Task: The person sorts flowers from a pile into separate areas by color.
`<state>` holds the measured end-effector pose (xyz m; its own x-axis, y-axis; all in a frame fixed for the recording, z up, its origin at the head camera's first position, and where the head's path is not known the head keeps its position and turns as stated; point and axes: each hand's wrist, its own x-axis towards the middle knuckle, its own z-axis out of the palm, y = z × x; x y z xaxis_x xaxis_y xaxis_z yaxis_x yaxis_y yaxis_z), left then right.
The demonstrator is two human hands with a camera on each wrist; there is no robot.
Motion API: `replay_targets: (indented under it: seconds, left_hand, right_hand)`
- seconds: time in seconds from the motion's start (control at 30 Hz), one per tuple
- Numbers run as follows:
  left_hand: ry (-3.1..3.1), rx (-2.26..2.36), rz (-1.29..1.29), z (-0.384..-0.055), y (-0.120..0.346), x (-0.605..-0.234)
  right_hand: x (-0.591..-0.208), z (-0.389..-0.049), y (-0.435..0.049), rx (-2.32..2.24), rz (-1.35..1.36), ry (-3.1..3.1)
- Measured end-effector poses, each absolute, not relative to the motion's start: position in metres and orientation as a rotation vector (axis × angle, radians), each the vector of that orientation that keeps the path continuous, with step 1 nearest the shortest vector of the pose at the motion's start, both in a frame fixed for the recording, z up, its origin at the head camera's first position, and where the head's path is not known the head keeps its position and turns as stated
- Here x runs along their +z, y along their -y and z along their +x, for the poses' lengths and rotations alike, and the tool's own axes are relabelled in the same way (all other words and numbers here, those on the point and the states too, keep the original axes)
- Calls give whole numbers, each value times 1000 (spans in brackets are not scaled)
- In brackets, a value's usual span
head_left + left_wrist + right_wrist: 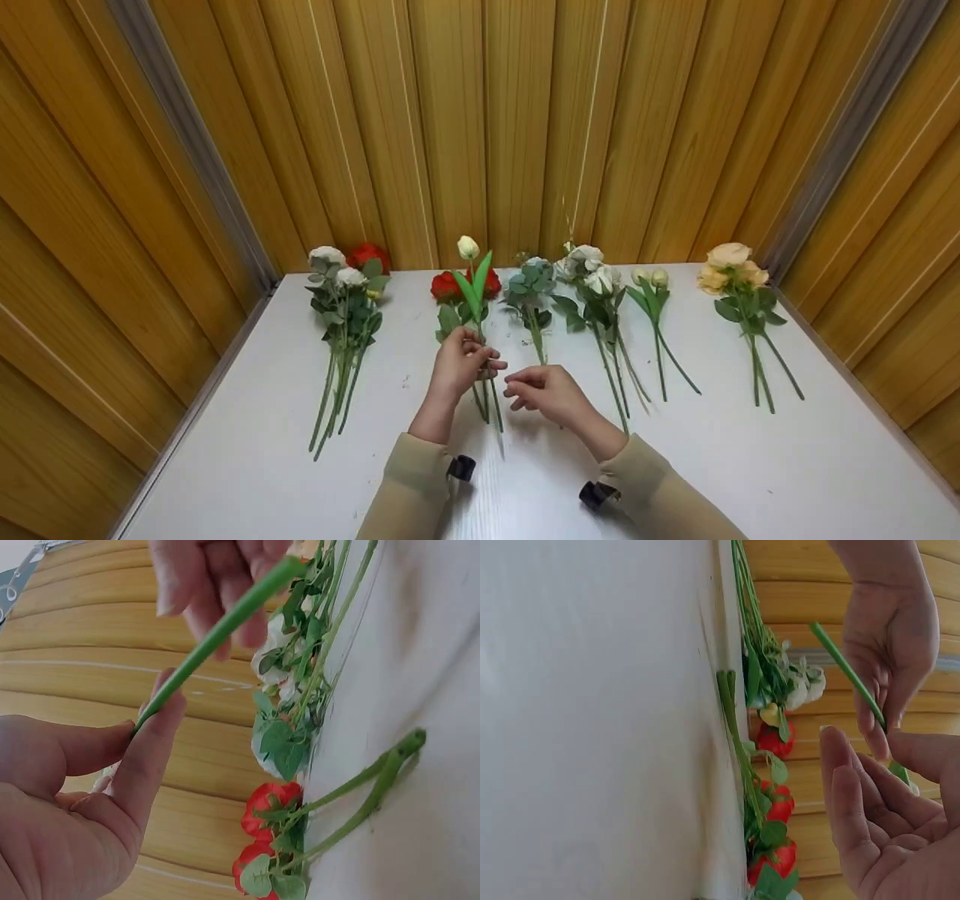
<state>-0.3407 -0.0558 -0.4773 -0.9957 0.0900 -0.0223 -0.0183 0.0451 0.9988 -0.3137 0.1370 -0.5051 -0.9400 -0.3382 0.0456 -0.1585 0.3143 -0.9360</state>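
Observation:
My left hand [461,365] pinches the green stem [217,637] of a white tulip [468,247] between thumb and fingers. The tulip is raised over the table, bloom pointing away and its bare stem end toward me. Close to that stem, on its right, is my right hand [551,394], fingers loosely bent with nothing held. In the right wrist view the right hand [900,832] has its palm turned up below the left hand [892,637]. Under the tulip, red flowers [445,286] with green stems lie on the white table [262,480].
At left lies a bunch of white flowers [350,277] with a red flower [370,256]. Rightward are a blue-green flower [531,277], white roses [602,279], two white tulips [659,278] and peach flowers [729,256]. Wood-look panels [517,135] enclose the table.

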Motion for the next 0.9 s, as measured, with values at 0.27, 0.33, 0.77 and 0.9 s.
replay_targets:
  seconds: [0.27,0.33,0.77,0.9]
  left_hand:
    - [-2247,2100,156,-334,42,-481]
    - [-2256,2088,169,-335,43,-481]
    - [-2630,1906,-157,-352,108,-473]
    - [-2829,1783,-370,-355,143,-476]
  right_hand:
    - [-513,-309,-123,-1845,-450,-2289]
    - [-513,-309,-123,-1853,-450,-2288]
    - [-497,-327,-158,-1817,-365,-2458]
    - [-491,-336,-178,-1814,-268,-2542]
